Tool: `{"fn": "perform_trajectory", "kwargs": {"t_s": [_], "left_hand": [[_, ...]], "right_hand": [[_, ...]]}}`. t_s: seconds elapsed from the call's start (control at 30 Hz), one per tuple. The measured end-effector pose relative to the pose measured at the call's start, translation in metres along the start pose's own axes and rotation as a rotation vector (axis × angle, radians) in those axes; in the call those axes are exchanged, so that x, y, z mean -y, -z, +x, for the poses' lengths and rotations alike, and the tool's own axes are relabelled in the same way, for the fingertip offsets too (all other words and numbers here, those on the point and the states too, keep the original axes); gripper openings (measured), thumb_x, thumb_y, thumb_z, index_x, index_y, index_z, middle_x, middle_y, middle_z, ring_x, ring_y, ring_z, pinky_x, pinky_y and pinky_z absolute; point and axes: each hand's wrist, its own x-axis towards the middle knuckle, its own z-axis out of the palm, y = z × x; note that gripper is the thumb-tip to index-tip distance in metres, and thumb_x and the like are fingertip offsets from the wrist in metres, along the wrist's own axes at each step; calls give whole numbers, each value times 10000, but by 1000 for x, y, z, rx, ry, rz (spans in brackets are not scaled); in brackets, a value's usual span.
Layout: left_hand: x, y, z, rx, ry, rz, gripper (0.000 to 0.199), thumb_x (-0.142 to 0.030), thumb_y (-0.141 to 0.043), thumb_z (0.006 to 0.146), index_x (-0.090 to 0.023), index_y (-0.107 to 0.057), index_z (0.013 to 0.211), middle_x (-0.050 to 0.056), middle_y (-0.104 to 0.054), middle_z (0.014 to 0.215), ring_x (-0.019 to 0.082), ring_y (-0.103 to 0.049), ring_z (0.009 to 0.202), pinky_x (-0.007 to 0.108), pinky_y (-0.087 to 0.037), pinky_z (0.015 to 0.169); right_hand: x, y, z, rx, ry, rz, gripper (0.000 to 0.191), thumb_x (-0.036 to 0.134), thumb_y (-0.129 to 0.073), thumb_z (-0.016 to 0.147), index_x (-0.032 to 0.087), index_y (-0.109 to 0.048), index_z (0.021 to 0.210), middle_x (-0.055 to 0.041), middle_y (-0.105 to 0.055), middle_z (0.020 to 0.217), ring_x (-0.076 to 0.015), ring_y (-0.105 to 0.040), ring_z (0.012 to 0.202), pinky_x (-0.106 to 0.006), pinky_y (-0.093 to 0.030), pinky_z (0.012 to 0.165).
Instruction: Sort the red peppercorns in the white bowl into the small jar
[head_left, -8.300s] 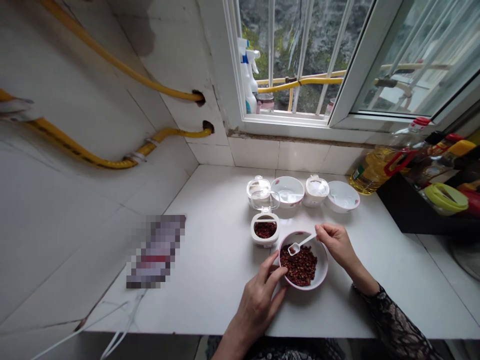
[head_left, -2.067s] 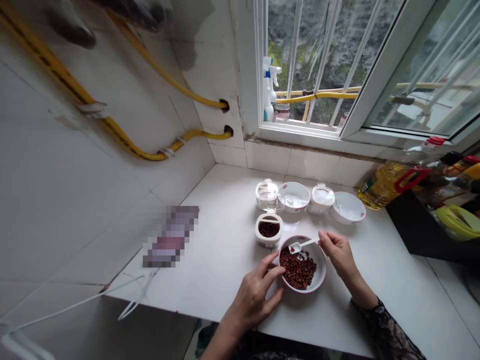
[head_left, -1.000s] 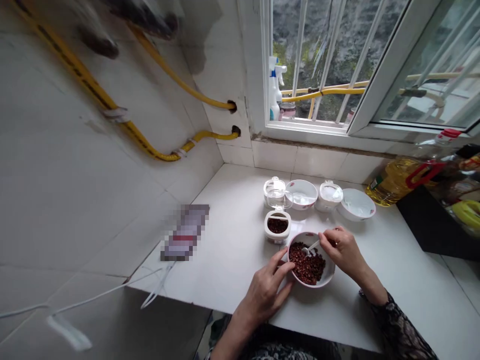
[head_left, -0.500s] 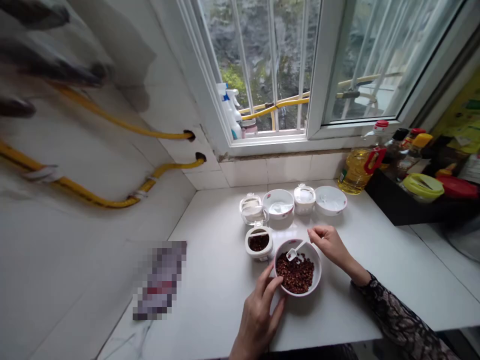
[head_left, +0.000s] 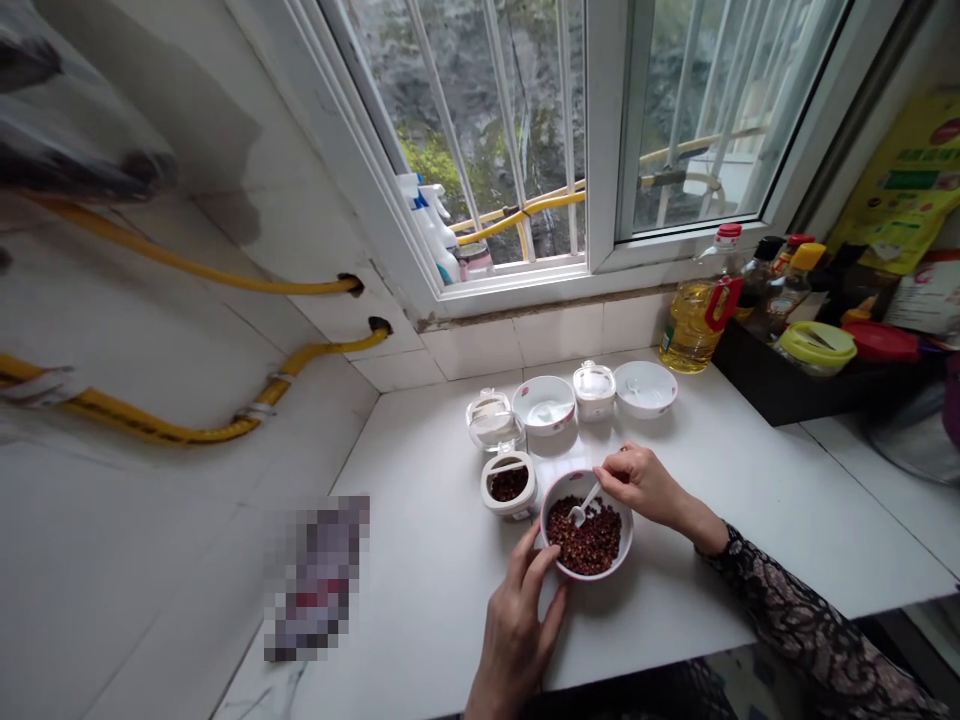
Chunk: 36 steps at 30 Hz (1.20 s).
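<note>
A white bowl (head_left: 628,548) of dark reddish-brown peppercorns (head_left: 589,540) stands near the counter's front. My left hand (head_left: 521,615) grips its left side, fingertips over the rim and thumb low against the wall. Between the thumb and fingers of my right hand (head_left: 637,482) is pinched the handle of a small white spoon (head_left: 577,515). The spoon's head is tilted down into the peppercorns. Just left of the bowl, an open seasoning jar (head_left: 508,485) also contains peppercorns.
Behind are a lidded jar with white contents (head_left: 493,420), a white bowl (head_left: 544,405), another seasoning jar (head_left: 595,392) and a second white bowl (head_left: 646,390). An oil bottle (head_left: 694,325) stands beside a black rack (head_left: 757,385) of condiments. A blurred-out object (head_left: 319,575) lies left.
My right hand has tipped the spoon, and its head now sits lower among the peppercorns. My left hand stays on the bowl. The whole view has shifted slightly.
</note>
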Motion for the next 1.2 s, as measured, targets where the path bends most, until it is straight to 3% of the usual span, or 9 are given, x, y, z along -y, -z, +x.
{"fn": "perform_trajectory", "kwargs": {"t_s": [0.33,0.63,0.87,1.03,1.1,1.2], "left_hand": [[1,1,1,1,-15,8,278,-206,-477,959,-207,-503,1235,152,-521,1380,235,-644,1151,316,-595,866],[0,1,1,1,-26,15,270,-205,-455,971,-203,-496,1237,157,-519,1376,220,-650,1138,295,-593,859],[0,1,2,1,-29,10,283,-190,-463,963,-208,-488,1245,162,-521,1382,234,-644,1150,320,-593,872],[0,0,1,10,-30,-1,295,-174,-454,959,-197,-492,1251,175,-504,1397,231,-651,1138,318,-588,880],[1,-1,0,0,-35,3,298,-173,-455,958,-195,-497,1252,173,-507,1395,229,-652,1137,310,-587,882],[1,-2,0,-19,-49,12,300,-179,-454,963,-195,-496,1260,170,-512,1392,224,-652,1137,304,-583,889]], "right_hand": [[3,4,1,69,-223,234,444,391,-461,855,205,-270,500,54,-243,500,-80,-245,484,-241,-210,476],[2,3,4,42,-390,420,429,451,-506,802,191,-405,477,49,-330,463,-77,-285,475,-227,-223,459],[5,-6,14,-19,-448,512,501,579,-516,783,195,-420,477,41,-372,468,-79,-295,466,-239,-231,462],[32,-3,37,-129,-246,352,466,494,-474,880,189,-476,527,32,-419,491,-98,-355,491,-250,-295,493],[43,-4,45,-229,-80,187,444,399,-448,926,194,-454,532,34,-428,496,-101,-372,503,-260,-338,552],[53,-11,52,-342,284,-122,402,255,-443,946,195,-442,548,43,-452,500,-97,-367,501,-284,-387,695]]}}
